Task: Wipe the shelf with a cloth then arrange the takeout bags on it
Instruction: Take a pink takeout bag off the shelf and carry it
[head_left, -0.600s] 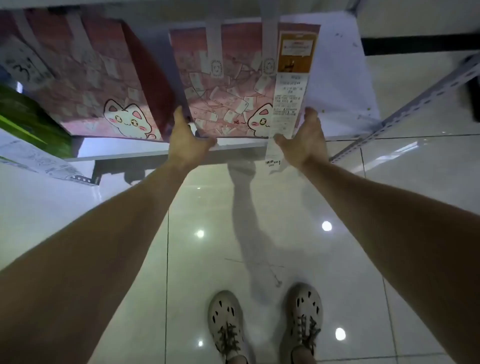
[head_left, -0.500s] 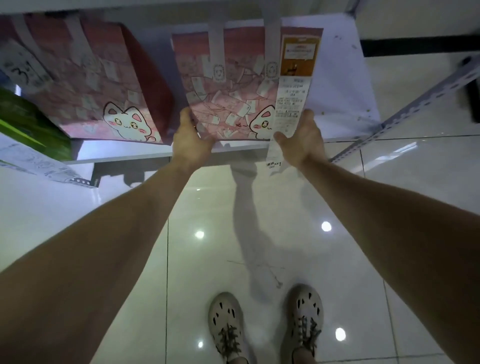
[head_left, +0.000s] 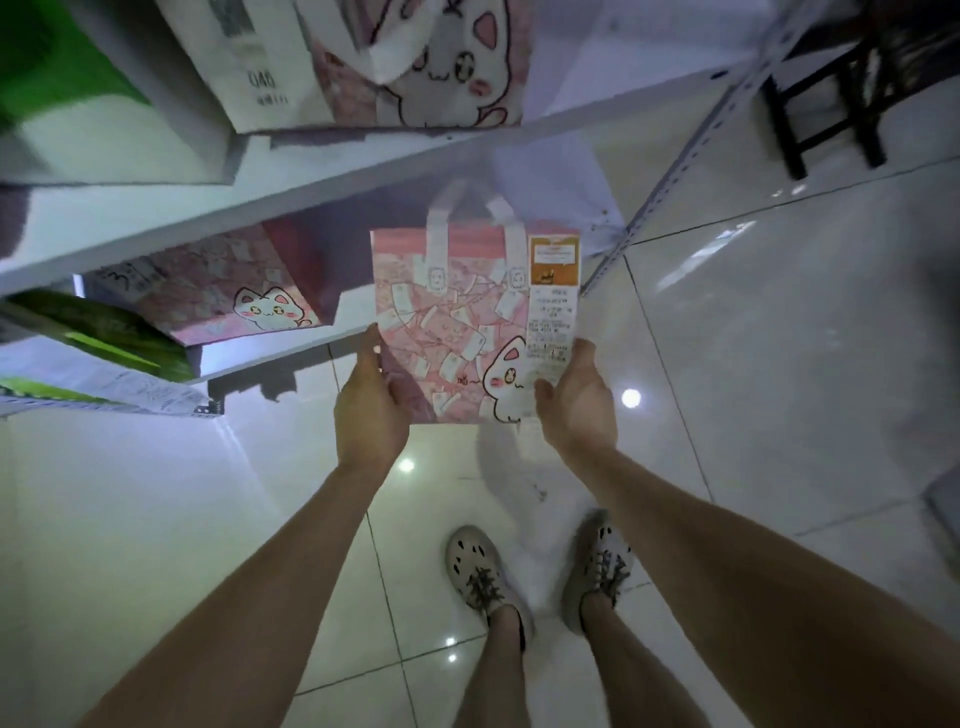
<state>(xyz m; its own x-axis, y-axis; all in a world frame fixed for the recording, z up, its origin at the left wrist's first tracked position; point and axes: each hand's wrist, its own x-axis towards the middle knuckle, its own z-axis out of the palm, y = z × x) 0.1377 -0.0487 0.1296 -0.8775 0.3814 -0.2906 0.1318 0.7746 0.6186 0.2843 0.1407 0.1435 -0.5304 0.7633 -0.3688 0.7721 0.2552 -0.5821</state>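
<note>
A pink takeout bag (head_left: 457, 317) with a white cat print, white handles and a long receipt stuck to its right side hangs in the air in front of the lower shelf (head_left: 270, 358). My left hand (head_left: 370, 410) grips its lower left edge and my right hand (head_left: 579, 402) its lower right corner. The bag is off the shelf, over the floor. A second pink cat bag (head_left: 223, 291) stands on the lower shelf to the left. No cloth is in view.
An upper shelf board (head_left: 322, 182) carries another cat bag (head_left: 431, 62), a white bag (head_left: 254, 62) and a green-and-white bag (head_left: 78, 104). Green bags (head_left: 104, 332) sit far left on the lower shelf. A perforated shelf post (head_left: 691, 150) slants at right, a black stool (head_left: 831, 93) behind it. My feet stand on glossy tiles.
Both hands have pulled the pink bag off the lower shelf toward me and lifted it. The view has widened, so the upper shelf now shows.
</note>
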